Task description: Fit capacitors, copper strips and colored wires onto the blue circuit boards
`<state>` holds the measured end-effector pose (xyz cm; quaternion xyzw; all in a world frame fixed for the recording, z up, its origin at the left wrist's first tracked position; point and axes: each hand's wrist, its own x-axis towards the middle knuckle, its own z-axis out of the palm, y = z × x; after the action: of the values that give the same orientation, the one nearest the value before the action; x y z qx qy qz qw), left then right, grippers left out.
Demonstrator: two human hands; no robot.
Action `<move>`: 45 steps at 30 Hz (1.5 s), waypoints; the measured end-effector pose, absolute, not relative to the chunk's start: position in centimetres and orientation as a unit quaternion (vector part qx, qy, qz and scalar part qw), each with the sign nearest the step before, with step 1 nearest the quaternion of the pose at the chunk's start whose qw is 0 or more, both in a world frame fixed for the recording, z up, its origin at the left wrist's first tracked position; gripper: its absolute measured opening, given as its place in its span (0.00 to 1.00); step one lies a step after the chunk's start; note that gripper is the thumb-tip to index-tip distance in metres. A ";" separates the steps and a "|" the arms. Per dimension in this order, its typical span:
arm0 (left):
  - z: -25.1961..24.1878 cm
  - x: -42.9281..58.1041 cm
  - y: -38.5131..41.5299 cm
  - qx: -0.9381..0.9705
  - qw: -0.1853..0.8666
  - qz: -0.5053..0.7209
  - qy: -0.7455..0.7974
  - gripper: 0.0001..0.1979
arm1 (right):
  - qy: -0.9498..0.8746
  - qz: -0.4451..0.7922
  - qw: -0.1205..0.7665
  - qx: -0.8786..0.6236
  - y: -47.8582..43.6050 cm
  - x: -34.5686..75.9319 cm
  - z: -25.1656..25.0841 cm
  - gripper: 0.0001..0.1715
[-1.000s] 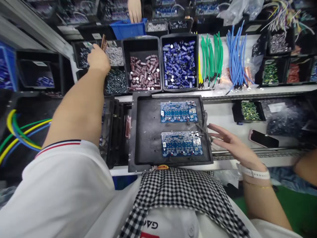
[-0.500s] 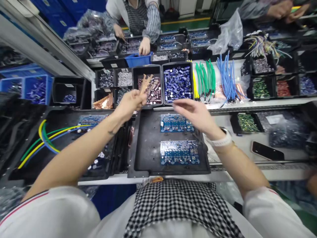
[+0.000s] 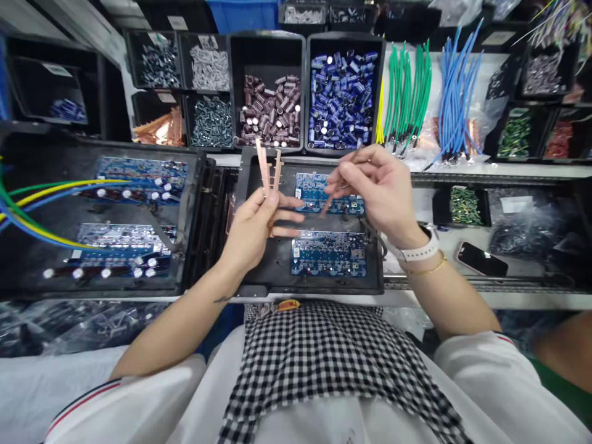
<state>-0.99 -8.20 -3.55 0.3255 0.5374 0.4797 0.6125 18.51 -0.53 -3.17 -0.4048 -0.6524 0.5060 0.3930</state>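
My left hand (image 3: pixel 253 233) pinches a few copper strips (image 3: pixel 276 169) with small side tabs between thumb and index finger; its other fingers stretch to the right. My right hand (image 3: pixel 377 188) is closed on another copper strip (image 3: pixel 326 205), which is blurred and slants down over the upper circuit board (image 3: pixel 308 183). Below that lies a second blue circuit board (image 3: pixel 328 254), in the same black tray (image 3: pixel 268 274). My right hand partly covers the upper board's right side.
Bins of brown capacitors (image 3: pixel 271 110), blue capacitors (image 3: pixel 343 102) and copper strips (image 3: pixel 160 127) stand behind the tray. Green wires (image 3: pixel 407 92) and blue wires (image 3: pixel 457 98) lie at the back right. A phone (image 3: pixel 481 259) lies on the right; another tray (image 3: pixel 32 268) holds wired boards.
The view has tilted down. My left hand has brought the copper strips back from the brown capacitor bin to over the tray. My right hand, empty before, now grips a copper strip.
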 end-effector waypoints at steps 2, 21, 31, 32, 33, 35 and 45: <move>-3.8 -1.6 -8.3 0.291 0.629 0.464 0.551 0.14 | -0.761 0.395 0.326 -0.399 1.2 19.0 -4.3 0.14; -6.1 -3.2 -8.8 0.324 0.631 0.407 0.576 0.13 | -0.924 0.093 0.151 -0.338 3.5 18.0 -8.0 0.16; -4.5 -2.3 -7.9 0.465 0.532 0.394 0.588 0.13 | -0.938 0.135 0.177 -0.266 0.5 20.4 -4.9 0.18; -4.5 -2.5 -7.7 0.445 0.533 0.410 0.591 0.14 | -0.932 0.127 0.183 -0.287 0.8 20.9 -5.6 0.18; -4.5 -2.7 -7.6 0.429 0.536 0.417 0.596 0.14 | -0.928 0.119 0.184 -0.301 1.2 21.4 -6.4 0.19; -4.5 -3.0 -7.6 0.417 0.551 0.396 0.604 0.14 | -0.928 0.111 0.175 -0.310 1.7 22.0 -7.8 0.19; -5.0 -3.6 -9.8 0.439 0.516 0.384 0.627 0.12 | -0.928 0.104 0.153 -0.324 1.6 22.2 -8.8 0.17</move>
<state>-3.56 -9.76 -5.01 0.4391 0.6272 0.3841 0.5160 22.24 1.63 -8.79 -0.3237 -0.9278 0.1044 0.1533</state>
